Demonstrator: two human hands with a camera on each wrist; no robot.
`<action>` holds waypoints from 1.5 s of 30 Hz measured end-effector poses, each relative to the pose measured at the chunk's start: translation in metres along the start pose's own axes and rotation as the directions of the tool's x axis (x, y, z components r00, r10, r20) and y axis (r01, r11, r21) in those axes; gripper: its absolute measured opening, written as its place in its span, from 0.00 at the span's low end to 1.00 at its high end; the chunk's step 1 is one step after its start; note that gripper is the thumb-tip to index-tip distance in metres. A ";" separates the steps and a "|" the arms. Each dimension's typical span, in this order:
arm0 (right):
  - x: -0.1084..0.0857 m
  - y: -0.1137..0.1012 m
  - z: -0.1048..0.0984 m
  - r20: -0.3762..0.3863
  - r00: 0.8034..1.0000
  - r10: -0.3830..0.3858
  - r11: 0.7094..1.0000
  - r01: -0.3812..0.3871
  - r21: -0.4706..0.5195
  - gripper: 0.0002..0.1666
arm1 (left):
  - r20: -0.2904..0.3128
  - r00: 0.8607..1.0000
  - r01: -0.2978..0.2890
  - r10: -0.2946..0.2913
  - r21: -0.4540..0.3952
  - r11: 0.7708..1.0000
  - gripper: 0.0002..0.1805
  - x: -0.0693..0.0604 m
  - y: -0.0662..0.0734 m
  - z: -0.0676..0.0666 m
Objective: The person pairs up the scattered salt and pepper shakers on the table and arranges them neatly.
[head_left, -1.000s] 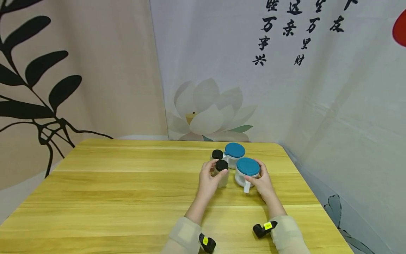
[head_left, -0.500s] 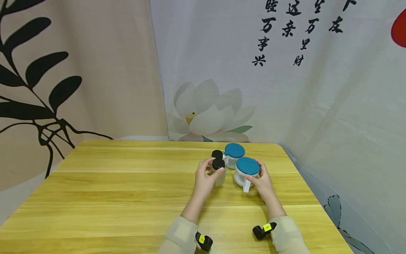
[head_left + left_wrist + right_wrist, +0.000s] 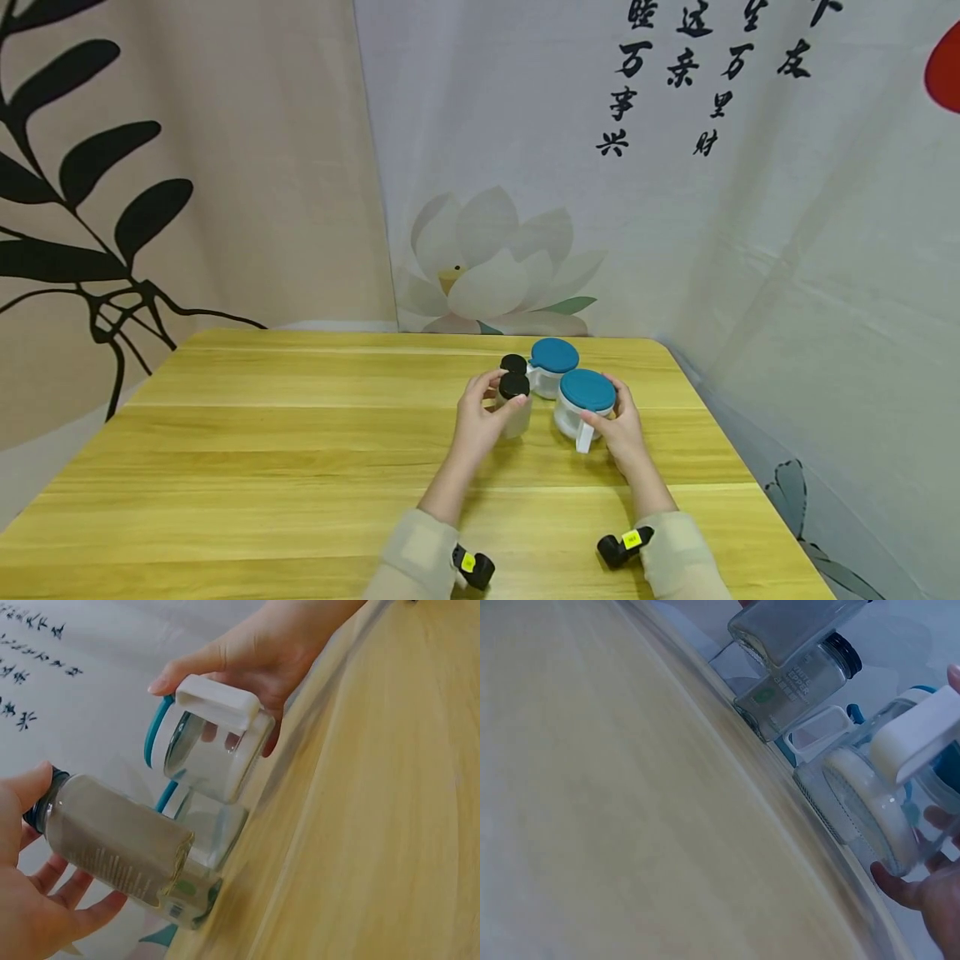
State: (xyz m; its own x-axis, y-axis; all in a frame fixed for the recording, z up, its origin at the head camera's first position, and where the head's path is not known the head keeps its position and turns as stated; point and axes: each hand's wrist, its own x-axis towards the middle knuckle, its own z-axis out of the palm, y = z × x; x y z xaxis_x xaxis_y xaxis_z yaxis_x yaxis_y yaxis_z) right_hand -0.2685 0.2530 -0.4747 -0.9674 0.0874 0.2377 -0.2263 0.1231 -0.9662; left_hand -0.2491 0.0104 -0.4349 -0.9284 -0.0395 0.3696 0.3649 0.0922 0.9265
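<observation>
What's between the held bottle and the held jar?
In the head view, bare tabletop shows between the bottle and held jar, with the rear jar behind the gap.

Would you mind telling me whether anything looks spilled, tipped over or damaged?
Nothing stands out: the two black-capped clear bottles and two blue-lidded, white-handled clear jars are closed, none tipped over, with no visible spill or damage.

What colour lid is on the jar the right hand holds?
Blue; the lid shows best in the head view.
</observation>
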 end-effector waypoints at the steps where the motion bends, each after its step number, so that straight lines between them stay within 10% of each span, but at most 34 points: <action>1: 0.000 0.000 0.000 0.001 1.000 0.001 1.000 -0.001 0.003 0.45 | 0.004 1.000 -0.002 0.002 -0.008 1.000 0.26 0.000 0.000 -0.001; 21: -0.017 -0.047 0.015 0.012 0.999 -0.048 0.999 0.048 0.003 0.44 | 0.099 0.995 -0.017 0.019 -0.021 1.000 0.23 0.002 0.006 -0.026; 26: -0.018 -0.053 0.018 0.027 0.998 -0.061 0.998 0.061 -0.003 0.45 | 0.125 0.992 -0.024 0.028 -0.029 0.999 0.22 -0.003 0.026 -0.035; 45: -0.014 -0.047 0.032 0.039 0.991 -0.125 0.991 0.123 0.051 0.45 | 0.198 0.980 -0.012 0.011 0.000 1.000 0.22 -0.007 0.050 -0.062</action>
State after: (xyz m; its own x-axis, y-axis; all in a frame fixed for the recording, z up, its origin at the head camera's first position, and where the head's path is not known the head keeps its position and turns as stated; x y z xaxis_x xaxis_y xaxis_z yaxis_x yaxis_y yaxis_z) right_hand -0.2478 0.2143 -0.4357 -0.9351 0.0325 0.3528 -0.3492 0.0825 -0.9334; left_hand -0.2198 -0.0465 -0.3864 -0.9197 0.1598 0.3587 0.3758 0.0929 0.9221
